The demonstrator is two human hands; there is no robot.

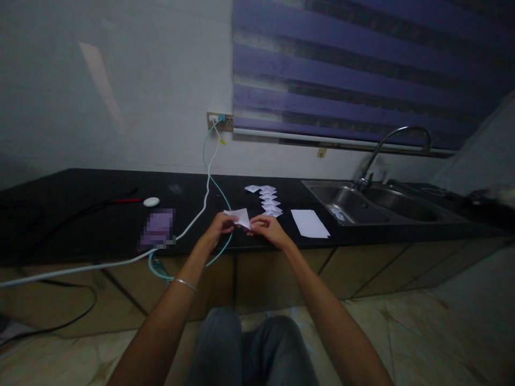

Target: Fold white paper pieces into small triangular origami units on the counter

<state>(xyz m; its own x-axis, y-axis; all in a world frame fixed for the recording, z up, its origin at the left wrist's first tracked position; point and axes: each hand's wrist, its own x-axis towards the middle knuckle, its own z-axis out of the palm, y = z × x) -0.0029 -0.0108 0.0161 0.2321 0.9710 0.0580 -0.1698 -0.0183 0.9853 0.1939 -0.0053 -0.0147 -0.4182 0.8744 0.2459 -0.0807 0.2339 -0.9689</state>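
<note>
A small sheet of white paper (240, 216) is held up between my two hands, over the front part of the black counter. My left hand (219, 224) pinches its left side. At its lower right corner, the fingers of my right hand (269, 229) are closed on it. Just behind my right hand, several folded white paper pieces (269, 197) lie in an overlapping column. To the right of that hand rests a stack of flat white paper (309, 223).
A steel sink (341, 201) with a curved faucet (378, 150) is at the right. White and teal cables run from the wall outlet (220, 121) across the counter (100, 187). A white oval object (151, 202) and a blurred purple item (158, 228) lie left.
</note>
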